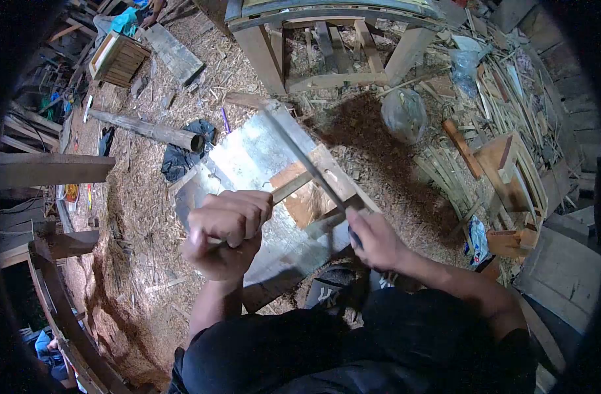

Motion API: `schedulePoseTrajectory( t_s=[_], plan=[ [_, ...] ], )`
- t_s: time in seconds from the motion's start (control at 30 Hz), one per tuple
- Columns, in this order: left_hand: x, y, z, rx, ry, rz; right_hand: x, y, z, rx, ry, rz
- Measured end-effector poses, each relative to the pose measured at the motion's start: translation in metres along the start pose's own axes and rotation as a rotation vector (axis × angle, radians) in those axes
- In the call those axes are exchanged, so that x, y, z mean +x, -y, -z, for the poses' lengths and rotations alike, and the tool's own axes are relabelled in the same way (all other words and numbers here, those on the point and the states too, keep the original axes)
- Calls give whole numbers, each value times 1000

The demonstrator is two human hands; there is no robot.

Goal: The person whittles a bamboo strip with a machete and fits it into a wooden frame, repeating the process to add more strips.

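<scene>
My left hand (225, 226) is closed in a fist around a narrow wooden strip (290, 187), whose free end points to the right. Wrapped round a dark handle, my right hand (379, 240) grips a long-bladed knife (297, 151). Its blade slants up and to the left, overlapping the strip's end in this view. Beneath both hands lies a pale grey work board (238, 161). On that board, under the strip and blade, rests a flat brown wooden piece (307, 207).
Wood shavings (149, 256) cover the floor. A wooden frame (340, 82) stands ahead. A log (146, 128) lies at the left, and a clear plastic bag (404, 115) sits at the right near a small wooden cabinet (510, 174). Another person's hand (149, 20) shows at the far left.
</scene>
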State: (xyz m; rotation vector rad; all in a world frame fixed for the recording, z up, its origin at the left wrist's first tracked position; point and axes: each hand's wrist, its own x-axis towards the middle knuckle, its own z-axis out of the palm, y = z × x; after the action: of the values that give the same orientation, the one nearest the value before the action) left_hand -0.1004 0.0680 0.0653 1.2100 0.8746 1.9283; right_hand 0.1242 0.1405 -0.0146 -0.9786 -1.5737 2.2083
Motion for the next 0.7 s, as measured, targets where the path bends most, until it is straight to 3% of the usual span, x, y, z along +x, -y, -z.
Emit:
schedulePoseTrajectory(
  t_s=[0.03,0.2,0.37,0.43,0.5,0.7],
  plan=[
    [0,0,-1,-4,-5,3,1,-6,2,-214,70,-67],
    [-1,3,1,-6,-6,-6,3,0,8,-170,65,-172],
    [-2,2,2,-39,-45,6,-3,21,4,-26,-1,182],
    [-3,3,3,-34,-45,7,-4,6,3,-1,6,190],
    [-2,3,3,-33,-37,-1,-2,-1,2,-323,18,55],
    [-4,4,2,-22,-52,9,-6,20,6,-339,-40,-36]
  ],
)
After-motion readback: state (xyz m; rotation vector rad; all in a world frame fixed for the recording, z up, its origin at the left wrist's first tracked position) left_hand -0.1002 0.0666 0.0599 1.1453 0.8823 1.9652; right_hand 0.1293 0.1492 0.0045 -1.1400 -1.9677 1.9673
